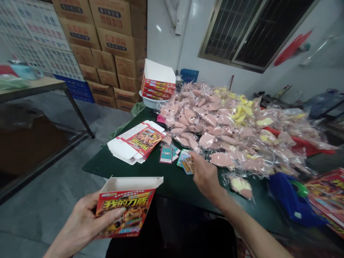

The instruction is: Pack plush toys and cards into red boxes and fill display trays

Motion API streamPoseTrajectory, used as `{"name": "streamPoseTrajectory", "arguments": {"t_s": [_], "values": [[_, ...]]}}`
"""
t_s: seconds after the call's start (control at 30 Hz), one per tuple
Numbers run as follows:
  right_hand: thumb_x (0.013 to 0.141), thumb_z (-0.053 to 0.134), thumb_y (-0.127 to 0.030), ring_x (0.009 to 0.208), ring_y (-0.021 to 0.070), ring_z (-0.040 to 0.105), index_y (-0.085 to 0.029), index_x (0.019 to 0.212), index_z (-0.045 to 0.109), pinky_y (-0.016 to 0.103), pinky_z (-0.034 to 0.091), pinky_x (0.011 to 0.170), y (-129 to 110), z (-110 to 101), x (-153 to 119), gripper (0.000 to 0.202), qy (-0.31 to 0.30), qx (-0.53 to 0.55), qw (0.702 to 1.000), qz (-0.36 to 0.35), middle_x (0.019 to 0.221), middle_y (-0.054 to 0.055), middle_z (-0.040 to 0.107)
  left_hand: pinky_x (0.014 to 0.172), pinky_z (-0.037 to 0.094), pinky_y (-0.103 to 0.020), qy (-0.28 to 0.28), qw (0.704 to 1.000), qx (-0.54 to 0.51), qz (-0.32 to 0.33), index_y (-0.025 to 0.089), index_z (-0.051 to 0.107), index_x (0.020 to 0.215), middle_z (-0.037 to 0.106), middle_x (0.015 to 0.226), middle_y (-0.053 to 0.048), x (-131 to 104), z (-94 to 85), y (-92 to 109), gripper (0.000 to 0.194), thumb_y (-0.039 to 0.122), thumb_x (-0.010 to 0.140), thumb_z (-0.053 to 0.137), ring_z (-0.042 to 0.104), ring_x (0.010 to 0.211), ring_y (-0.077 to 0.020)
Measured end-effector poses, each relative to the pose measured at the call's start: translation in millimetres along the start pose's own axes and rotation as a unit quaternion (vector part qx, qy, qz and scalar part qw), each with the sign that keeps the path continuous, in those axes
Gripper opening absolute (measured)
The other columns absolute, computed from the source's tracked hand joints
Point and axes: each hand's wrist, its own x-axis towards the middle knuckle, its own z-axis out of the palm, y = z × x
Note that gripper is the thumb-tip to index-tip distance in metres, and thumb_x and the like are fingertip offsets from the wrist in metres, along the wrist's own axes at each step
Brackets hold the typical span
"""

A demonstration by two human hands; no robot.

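Note:
My left hand grips a red printed carton with its thumb across the front; the white top flap stands open. My right hand is low over the green table, with thumb and fingers pinched on a small colourful card. Just left of that lie several teal cards. Flattened red-and-white cartons are stacked beyond the carton I hold. A large heap of pink pieces in clear wrappers lies past my right hand, with one wrapped cream-and-pink piece near my wrist.
A blue tape dispenser and red printed cartons are at the right. Filled cartons sit in a white tub at the back. Brown boxes are stacked by the wall. Another table stands at left.

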Motion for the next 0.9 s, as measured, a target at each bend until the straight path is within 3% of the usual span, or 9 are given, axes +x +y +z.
{"name": "streamPoseTrajectory", "arguments": {"t_s": [0.1, 0.2, 0.27, 0.33, 0.4, 0.47, 0.67, 0.8, 0.9], "values": [[0.087, 0.032, -0.003, 0.084, 0.018, 0.059, -0.015, 0.098, 0.06, 0.028, 0.046, 0.07, -11, 16, 33, 0.032, -0.077, 0.008, 0.997, -0.005, 0.094, 0.01, 0.063, 0.052, 0.056, -0.026, -0.027, 0.999, 0.016, -0.022, 0.017, 0.07, 0.063, 0.07, 0.057, -0.001, 0, -9.9, -6, 0.024, 0.036, 0.051, 0.079, 0.067, 0.054, -0.0214], [0.09, 0.034, -0.008, 0.094, 0.0228, 0.053, -0.013, 0.093, 0.062, 0.035, 0.042, 0.079, -17, 33, 52, 0.028, -0.193, -0.059, 0.978, -0.046, 0.103, 0.014, 0.059, 0.054, 0.057, -0.027, -0.03, 0.999, 0.007, -0.021, 0.017, 0.072, 0.069, 0.071, 0.06, -0.001, 0, -17.6, -7, 0.027, 0.034, 0.051, 0.08, 0.068, 0.057, -0.0225], [0.09, 0.045, -0.019, 0.101, 0.0269, 0.048, -0.011, 0.098, 0.062, 0.039, 0.038, 0.084, -16, 47, 57, 0.02, -0.265, -0.083, 0.958, -0.074, 0.106, 0.016, 0.058, 0.051, 0.056, -0.024, 0.001, 1.0, 0.001, -0.021, 0.017, 0.071, 0.067, 0.07, 0.058, 0.0, -1, -18.3, -7, 0.027, 0.036, 0.051, 0.079, 0.067, 0.055, -0.0206], [0.085, 0.058, -0.035, 0.102, 0.0286, 0.048, -0.011, 0.097, 0.063, 0.039, 0.038, 0.083, -12, 61, 59, 0.028, -0.31, -0.077, 0.944, -0.087, 0.104, 0.015, 0.058, 0.05, 0.056, -0.022, 0.024, 0.999, -0.003, -0.021, 0.017, 0.068, 0.061, 0.069, 0.055, 0.0, -3, -16.1, -7, 0.027, 0.04, 0.051, 0.079, 0.066, 0.052, -0.0182], [0.076, 0.065, -0.048, 0.095, 0.0261, 0.052, -0.012, 0.089, 0.065, 0.035, 0.039, 0.078, -3, 76, 61, 0.038, -0.345, -0.064, 0.932, -0.089, 0.097, 0.012, 0.06, 0.05, 0.055, -0.022, 0.023, 0.999, -0.006, -0.026, 0.017, 0.067, 0.06, 0.069, 0.055, 0.0, -4, -13.1, -8, 0.029, 0.042, 0.05, 0.079, 0.064, 0.05, -0.0172], [0.073, 0.067, -0.051, 0.085, 0.0214, 0.055, -0.014, 0.081, 0.066, 0.029, 0.039, 0.07, 7, 88, 64, 0.039, -0.378, -0.054, 0.919, -0.092, 0.09, 0.009, 0.06, 0.05, 0.055, -0.022, 0.019, 0.999, -0.011, -0.034, 0.016, 0.067, 0.063, 0.071, 0.058, -0.001, -4, -11.0, -9, 0.03, 0.042, 0.051, 0.079, 0.065, 0.051, -0.0174], [0.08, 0.064, -0.038, 0.084, 0.0187, 0.056, -0.015, 0.085, 0.067, 0.025, 0.037, 0.067, 23, 99, 74, 0.024, -0.41, -0.031, 0.904, -0.118, 0.089, 0.008, 0.061, 0.051, 0.055, -0.02, 0.014, 0.999, -0.037, -0.037, 0.016, 0.069, 0.07, 0.072, 0.061, 0.001, 1, -10.8, -9, 0.03, 0.038, 0.052, 0.08, 0.067, 0.055, -0.0173], [0.089, 0.048, -0.026, 0.083, 0.018, 0.056, -0.013, 0.086, 0.065, 0.027, 0.039, 0.071, 21, 97, 69, 0.022, -0.395, -0.023, 0.909, -0.13, 0.092, 0.01, 0.06, 0.053, 0.056, -0.022, 0.007, 0.999, -0.04, -0.033, 0.017, 0.07, 0.072, 0.072, 0.062, 0.0, 1, -10.3, -11, 0.03, 0.038, 0.053, 0.08, 0.068, 0.057, -0.0191], [0.089, 0.041, -0.012, 0.084, 0.019, 0.055, -0.012, 0.087, 0.064, 0.028, 0.04, 0.071, 16, 98, 60, 0.023, -0.367, -0.026, 0.923, -0.111, 0.093, 0.012, 0.06, 0.053, 0.057, -0.023, 0.008, 0.998, -0.051, -0.035, 0.018, 0.07, 0.072, 0.073, 0.065, -0.001, 0, -11.4, -13, 0.03, 0.04, 0.054, 0.079, 0.069, 0.058, -0.0203]]}}
